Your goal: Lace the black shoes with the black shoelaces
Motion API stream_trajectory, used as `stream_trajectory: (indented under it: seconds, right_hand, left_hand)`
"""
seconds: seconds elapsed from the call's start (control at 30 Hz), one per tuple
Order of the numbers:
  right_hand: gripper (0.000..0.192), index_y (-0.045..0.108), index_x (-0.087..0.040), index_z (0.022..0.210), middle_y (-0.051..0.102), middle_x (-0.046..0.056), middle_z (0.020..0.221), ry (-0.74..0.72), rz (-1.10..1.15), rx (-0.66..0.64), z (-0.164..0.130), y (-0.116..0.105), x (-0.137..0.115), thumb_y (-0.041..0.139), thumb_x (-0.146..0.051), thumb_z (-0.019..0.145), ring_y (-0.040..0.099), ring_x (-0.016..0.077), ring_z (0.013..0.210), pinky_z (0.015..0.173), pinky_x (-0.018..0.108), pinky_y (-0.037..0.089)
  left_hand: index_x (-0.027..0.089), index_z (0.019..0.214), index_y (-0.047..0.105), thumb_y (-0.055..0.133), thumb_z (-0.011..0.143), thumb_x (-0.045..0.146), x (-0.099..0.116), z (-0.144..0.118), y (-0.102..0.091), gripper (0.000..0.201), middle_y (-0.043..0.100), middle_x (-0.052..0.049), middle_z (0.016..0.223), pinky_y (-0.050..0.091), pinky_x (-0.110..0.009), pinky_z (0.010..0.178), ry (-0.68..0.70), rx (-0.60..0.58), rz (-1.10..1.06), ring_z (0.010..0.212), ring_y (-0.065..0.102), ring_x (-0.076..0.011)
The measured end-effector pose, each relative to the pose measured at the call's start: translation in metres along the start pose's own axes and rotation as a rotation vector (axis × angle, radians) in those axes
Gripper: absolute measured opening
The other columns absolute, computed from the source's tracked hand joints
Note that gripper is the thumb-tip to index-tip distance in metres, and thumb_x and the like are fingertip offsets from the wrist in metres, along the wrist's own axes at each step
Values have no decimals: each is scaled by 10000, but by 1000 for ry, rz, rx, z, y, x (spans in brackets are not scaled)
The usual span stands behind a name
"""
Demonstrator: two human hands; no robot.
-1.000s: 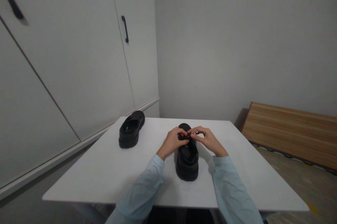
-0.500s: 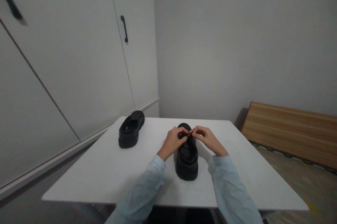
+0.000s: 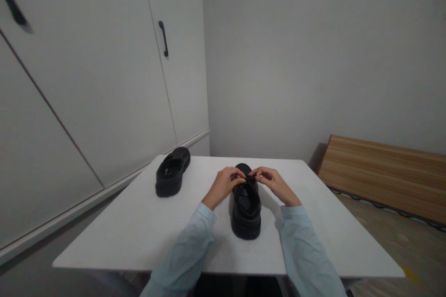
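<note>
Head view: black shoe [image 3: 245, 222], toe away, on white surface [image 3: 139, 241]; left hand [image 3: 222, 185] and right hand [image 3: 277, 185] at its front, fingers of each pinched, apparently on dark lace [image 3: 248, 178]. Likely handling: shoe sturdy, smooth; lace soft, limp, best taken near its ends. Second shoe [image 3: 169, 181], left. Cabinet [image 3: 104, 78]: closed, contents hidden.

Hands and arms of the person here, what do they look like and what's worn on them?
The left sleeve and right sleeve are long, pale blue and softly creased, with cuffs at the wrists. The left hand and right hand are ungloved. No watch shows; finer details are too small to tell.
</note>
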State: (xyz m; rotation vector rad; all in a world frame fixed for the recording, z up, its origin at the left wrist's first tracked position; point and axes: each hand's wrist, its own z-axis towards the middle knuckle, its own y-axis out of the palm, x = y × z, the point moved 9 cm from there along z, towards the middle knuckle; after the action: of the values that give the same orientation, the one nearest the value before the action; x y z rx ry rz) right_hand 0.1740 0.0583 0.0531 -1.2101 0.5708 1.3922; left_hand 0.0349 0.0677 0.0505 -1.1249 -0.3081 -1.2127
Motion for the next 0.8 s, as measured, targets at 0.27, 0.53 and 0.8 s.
stream_trajectory:
  seconds: [0.27, 0.53, 0.8]
  right_hand:
    - [127, 563, -174, 639, 660, 62, 934, 32, 36, -3, 0, -3, 4, 565, -232, 753, 577, 199, 914, 828, 339, 410]
    - [161, 544, -173, 588, 608, 40, 891, 47, 105, -6, -2, -6, 12, 520, -212, 742, 534, 166, 847, 779, 309, 413]
    - [266, 478, -170, 502, 560, 28, 811, 122, 293, 32, -5, -11, 16, 558, -249, 743, 520, 150, 777, 780, 308, 456]
  left_hand:
    - [177, 707, 563, 526, 837, 252, 7, 1, -5, 154, 541, -17, 746, 377, -271, 708, 49, 49, 21, 750, 497, -160]
    - [183, 623, 430, 409, 882, 344, -1, 1, -10, 306, 434, 13, 684, 334, -261, 665, -4, 71, 18, 677, 430, -137]
    - [189, 613, 420, 434, 823, 421, -35, 2, -22, 313, 435, 19, 628, 374, -254, 655, -193, 198, -293, 649, 454, -134]
